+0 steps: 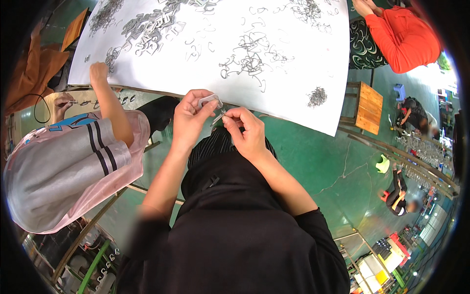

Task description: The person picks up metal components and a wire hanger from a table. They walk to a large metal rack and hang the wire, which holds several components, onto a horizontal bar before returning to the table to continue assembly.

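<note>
My left hand point(190, 117) grips a small bent metal clip point(209, 101) between thumb and fingers, just below the near edge of a white table point(293, 78). My right hand point(247, 130) pinches a thin metal wire piece point(218, 117) and holds it against the clip. Both hands meet above my dark-clothed lap. Tangled heaps of grey wire parts point(249, 56) lie spread over the table in front of me, with a denser pile of flat clips point(149, 24) at the far left.
A person in a pink and grey top point(73, 161) sits close on my left, one hand point(98, 73) on the table. A person in red point(404, 36) sits at the far right. A wooden stool point(368, 107) stands on the green floor; more people and racks are at the right.
</note>
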A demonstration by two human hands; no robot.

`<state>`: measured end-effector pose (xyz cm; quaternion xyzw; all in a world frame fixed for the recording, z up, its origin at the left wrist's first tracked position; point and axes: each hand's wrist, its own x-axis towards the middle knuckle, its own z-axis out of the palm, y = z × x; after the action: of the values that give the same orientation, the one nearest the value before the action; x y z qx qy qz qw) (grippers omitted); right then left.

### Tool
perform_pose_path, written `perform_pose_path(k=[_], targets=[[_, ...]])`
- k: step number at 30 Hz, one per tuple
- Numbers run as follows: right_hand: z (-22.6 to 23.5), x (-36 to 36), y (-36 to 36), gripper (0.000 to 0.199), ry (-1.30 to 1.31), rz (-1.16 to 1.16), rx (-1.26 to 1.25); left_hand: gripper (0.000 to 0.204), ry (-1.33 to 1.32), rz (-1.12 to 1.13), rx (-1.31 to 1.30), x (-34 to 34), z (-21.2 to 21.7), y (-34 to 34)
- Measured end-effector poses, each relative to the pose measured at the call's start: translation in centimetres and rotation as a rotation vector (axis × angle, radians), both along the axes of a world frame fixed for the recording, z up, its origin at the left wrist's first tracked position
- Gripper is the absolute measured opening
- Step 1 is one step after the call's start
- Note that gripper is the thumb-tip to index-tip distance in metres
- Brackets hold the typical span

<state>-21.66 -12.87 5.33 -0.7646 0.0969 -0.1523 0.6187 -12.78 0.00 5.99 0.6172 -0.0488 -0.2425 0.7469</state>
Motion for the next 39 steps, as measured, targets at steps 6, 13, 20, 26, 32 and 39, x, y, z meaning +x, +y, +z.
perform_pose_path(k=[6, 13, 20, 26, 32, 39], targets=[[0.4, 0.5, -0.5, 0.008, 0.004, -0.017, -0.024, 0.014, -0.115, 0.050, 0.147, -1.4, 1.7, -0.7], [-0.3, 1.1, -3.2, 0.016, 0.022, 0.040, -0.183, 0.011, -0.377, 0.120, 0.256, -2.2, 1.6, -1.4], [-5.5, 5.4, -14.1, 0.034, 0.442, -0.223, -0.653, 0.012, -0.359, 0.122, 0.307, -3.1, 0.9, -1.8], [-6.0, 7.7, -16.1, 0.035, 0.535, 0.085, -0.676, 0.013, -0.325, 0.125, 0.356, -3.2, 0.4, -2.2], [-6.7, 11.4, -18.9, 0.037, 0.616, -0.048, -0.774, 0.013, -0.310, 0.152, 0.374, -2.8, 0.4, -2.7], [-6.3, 15.5, -17.1, 0.042, 0.517, 0.077, -0.801, 0.013, -0.264, 0.219, 0.369, -2.3, 0.2, -3.5]])
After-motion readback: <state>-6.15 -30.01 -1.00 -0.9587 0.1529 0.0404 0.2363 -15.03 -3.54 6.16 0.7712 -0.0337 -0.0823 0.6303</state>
